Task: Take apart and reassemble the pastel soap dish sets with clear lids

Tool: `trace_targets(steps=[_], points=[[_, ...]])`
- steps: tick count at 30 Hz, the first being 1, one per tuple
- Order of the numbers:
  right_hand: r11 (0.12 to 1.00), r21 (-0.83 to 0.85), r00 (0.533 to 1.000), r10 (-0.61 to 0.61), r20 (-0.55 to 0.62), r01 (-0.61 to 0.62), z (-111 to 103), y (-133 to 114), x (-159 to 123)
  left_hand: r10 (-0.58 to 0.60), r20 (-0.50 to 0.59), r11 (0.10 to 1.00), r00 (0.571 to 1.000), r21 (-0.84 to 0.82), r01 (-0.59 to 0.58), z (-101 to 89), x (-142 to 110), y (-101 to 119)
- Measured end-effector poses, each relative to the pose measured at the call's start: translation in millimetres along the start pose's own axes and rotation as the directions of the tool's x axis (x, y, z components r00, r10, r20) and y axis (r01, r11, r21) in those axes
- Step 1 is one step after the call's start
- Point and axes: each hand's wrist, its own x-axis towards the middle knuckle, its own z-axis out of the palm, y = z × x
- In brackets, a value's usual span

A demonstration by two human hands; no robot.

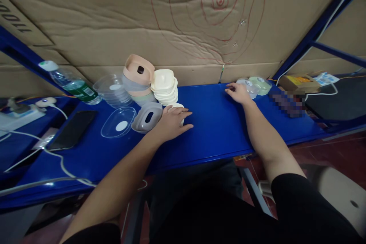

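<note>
Blue table (217, 129) set against a cardboard wall (183, 26). The left hand (173, 122) lies palm down near the middle of the table, fingers spread, over a small cream dish (178, 105) that is mostly hidden beneath it; whether the fingers actually grip the dish cannot be told. Just left of this hand lie a grey lid with an oval slot (147, 117) and a clear plastic tray (118, 122). Behind them, along the far edge, stand a stack of cream dishes (163, 85), a pink lid on a stack of grey ones (138, 72) and nested clear trays (112, 89). The right hand (238, 92), loosely curled, rests at the far edge, touching a clear lid (249, 85) beside a pale green lid (261, 84). A phone (73, 129) and a water bottle (73, 83) lie toward the left end.
</note>
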Motion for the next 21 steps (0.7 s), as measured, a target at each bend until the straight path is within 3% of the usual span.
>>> trace_targets(steps=[15, 21], points=[[0.983, 0.009, 0.963, 0.181, -0.199, -0.183, 1, 16, 4, 0.011, 0.024, 1.000, 1.000, 0.008, -0.011, 0.6, 0, 1], [0.984, 0.013, 0.964, 0.176, -0.201, -0.177, 6, 25, 7, -0.001, 0.030, 1.000, 1.000, -0.001, 0.001, -1.9, 0, 2]])
